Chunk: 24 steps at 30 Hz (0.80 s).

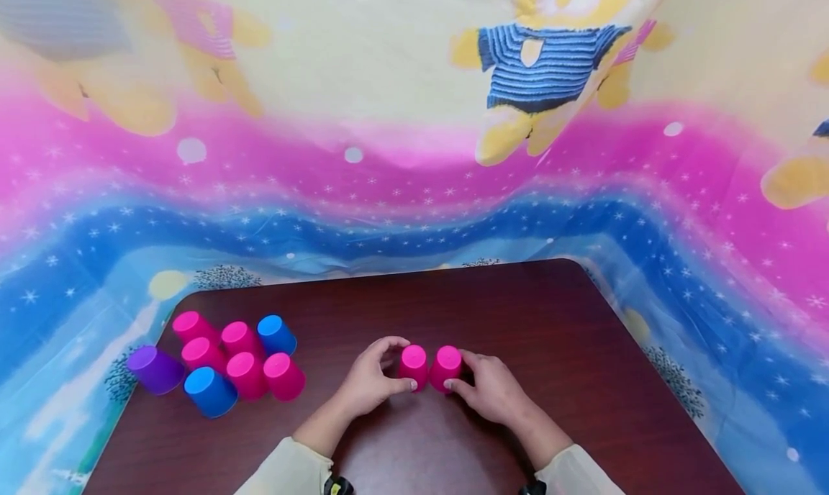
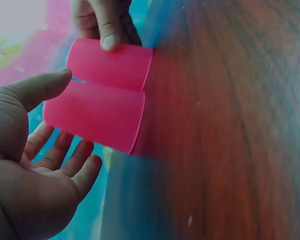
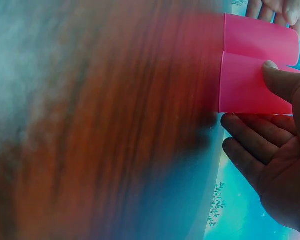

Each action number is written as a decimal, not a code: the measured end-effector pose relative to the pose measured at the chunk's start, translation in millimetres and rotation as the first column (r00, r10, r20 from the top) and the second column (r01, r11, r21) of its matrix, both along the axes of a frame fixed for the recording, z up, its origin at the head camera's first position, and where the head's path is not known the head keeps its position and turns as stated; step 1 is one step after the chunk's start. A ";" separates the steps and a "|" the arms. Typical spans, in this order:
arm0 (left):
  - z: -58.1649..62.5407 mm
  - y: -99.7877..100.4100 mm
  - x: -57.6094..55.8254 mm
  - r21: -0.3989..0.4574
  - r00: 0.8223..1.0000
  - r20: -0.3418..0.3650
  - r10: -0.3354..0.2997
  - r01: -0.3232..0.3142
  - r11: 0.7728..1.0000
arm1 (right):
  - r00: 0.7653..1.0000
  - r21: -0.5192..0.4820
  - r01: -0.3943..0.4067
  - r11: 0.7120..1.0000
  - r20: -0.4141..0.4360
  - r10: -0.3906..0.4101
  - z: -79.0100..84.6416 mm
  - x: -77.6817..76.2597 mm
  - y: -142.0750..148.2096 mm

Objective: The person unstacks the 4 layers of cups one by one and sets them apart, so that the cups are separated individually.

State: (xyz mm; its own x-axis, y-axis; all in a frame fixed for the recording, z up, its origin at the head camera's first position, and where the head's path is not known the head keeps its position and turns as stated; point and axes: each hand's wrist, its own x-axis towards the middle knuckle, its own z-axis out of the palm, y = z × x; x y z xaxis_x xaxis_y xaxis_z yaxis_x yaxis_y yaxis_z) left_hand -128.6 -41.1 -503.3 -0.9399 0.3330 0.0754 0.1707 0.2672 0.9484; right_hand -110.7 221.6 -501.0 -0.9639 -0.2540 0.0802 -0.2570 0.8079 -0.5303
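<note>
Two pink cups stand upside down side by side on the dark wooden table, between the hands. My left hand [image 1: 374, 380] is at the left pink cup [image 1: 413, 365]. Its thumb and index finger reach the cup, leaving a gap at the palm. The left wrist view shows this thumb straight at the cup's closed end, with the other fingers [image 2: 85, 167] spread loosely below. My right hand [image 1: 494, 391] holds the right pink cup [image 1: 447, 365], thumb on its near side. In the right wrist view that thumb [image 3: 280, 82] presses the wall, fingers along the opposite side.
On the left of the table [image 1: 583, 365] is a group of upturned cups: several pink ones [image 1: 285, 378], a purple cup [image 1: 154, 370] at the left edge, a near blue cup [image 1: 210, 393] and a far blue cup [image 1: 277, 334]. A patterned cloth [image 1: 388, 214] hangs behind the table.
</note>
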 end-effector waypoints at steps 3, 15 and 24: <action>-3.7 4.6 0.0 -0.007 1.000 -0.003 0.003 -0.003 1.000 | 1.000 0.002 -0.001 1.000 0.004 0.001 0.1 -0.1 -1.4; -10.3 8.1 0.5 -0.026 1.000 -0.008 0.027 -0.027 0.999 | 1.000 0.015 -0.004 1.000 -0.011 0.004 -0.3 -0.4 -2.6; -4.3 -1.1 5.5 -0.032 0.998 0.003 0.056 -0.056 0.998 | 1.000 0.006 0.007 1.000 -0.008 -0.007 0.6 0.9 -0.7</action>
State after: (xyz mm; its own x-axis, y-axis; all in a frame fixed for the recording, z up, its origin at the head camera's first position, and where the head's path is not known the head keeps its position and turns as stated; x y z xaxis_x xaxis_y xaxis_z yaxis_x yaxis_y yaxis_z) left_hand -123.1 -42.2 -507.7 -0.9575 0.2816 0.0619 0.1509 0.3065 0.9398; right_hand -109.8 220.9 -500.4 -0.9650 -0.2473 0.0867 -0.2554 0.8130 -0.5233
